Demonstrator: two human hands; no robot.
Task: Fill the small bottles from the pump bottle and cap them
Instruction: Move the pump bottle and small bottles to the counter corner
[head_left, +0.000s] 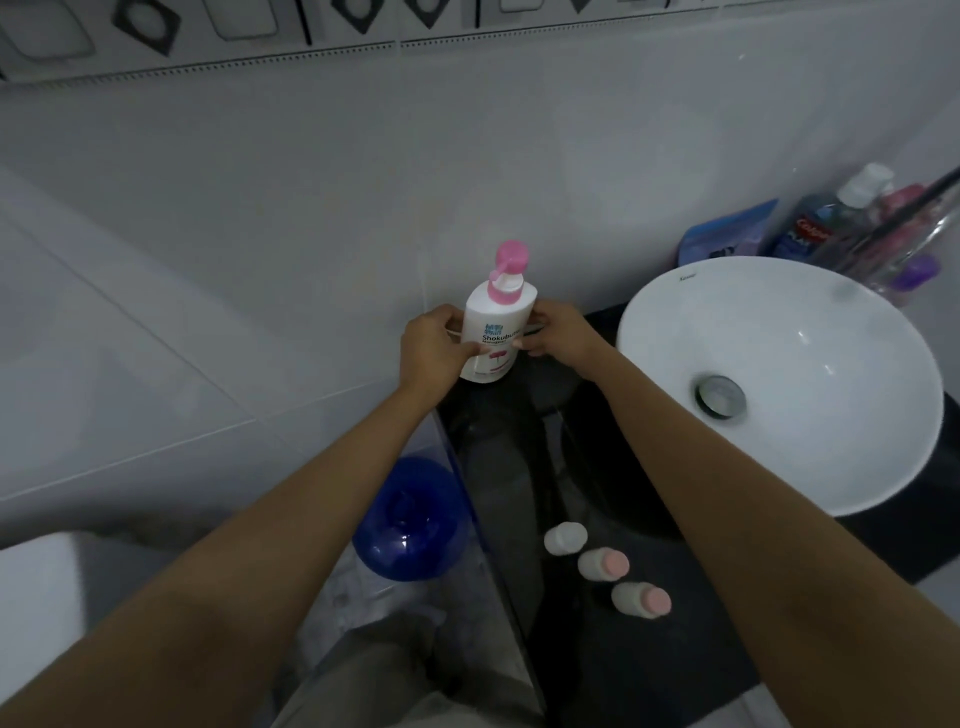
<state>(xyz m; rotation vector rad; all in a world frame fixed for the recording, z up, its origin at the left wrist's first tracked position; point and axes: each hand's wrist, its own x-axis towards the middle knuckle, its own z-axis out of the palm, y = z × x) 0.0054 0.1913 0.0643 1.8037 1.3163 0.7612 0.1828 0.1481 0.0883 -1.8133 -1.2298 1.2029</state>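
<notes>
Three small bottles (605, 569) wait capped near the bench (649, 649) edge while both hands, left hand (434, 351) and right hand (558, 332), clasp the pump bottle (493, 327) in curled fingers; best carried upright.

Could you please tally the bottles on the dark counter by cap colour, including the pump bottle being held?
Pink pump top: 1, the pump bottle, held by the left hand and right hand.
Pink caps: 2 small bottles.
White cap: 1 small bottle.
Total: 4 bottles.
</notes>
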